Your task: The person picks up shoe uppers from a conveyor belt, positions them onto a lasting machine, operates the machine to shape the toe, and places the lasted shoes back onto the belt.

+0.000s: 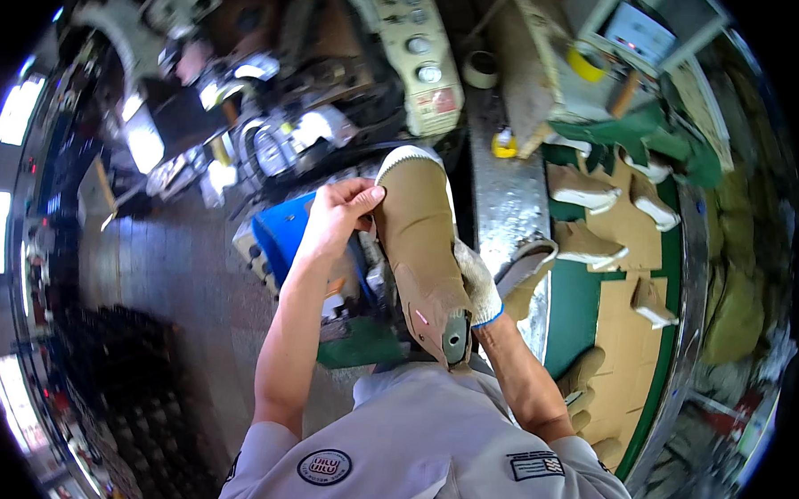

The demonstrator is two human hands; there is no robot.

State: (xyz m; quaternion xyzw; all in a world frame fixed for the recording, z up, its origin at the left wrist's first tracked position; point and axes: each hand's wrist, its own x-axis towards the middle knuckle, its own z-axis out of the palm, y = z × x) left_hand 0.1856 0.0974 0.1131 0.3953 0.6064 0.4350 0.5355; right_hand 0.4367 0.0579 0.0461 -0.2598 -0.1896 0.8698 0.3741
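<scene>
A tan shoe upper (416, 219) is stretched over a last (454, 337), whose grey-green end with a hole shows near my shirt. Its toe points away from me and carries a white, stitched-looking edge. My left hand (340, 213) is bare and pinches the left side of the upper near the toe, thumb on top. On the right side, my right hand (478, 287) wears a white knitted glove with a blue cuff and grips the upper; most of its fingers are hidden behind it. A small pink mark shows near the heel end.
Machinery with a knobbed control panel (425, 68) stands ahead. A blue box-like thing (284, 231) lies beyond my left forearm. To the right, a green bench (567, 324) with cardboard holds several tan shoes (587, 244); another shoe (525, 271) sits on the metal ledge (507, 187).
</scene>
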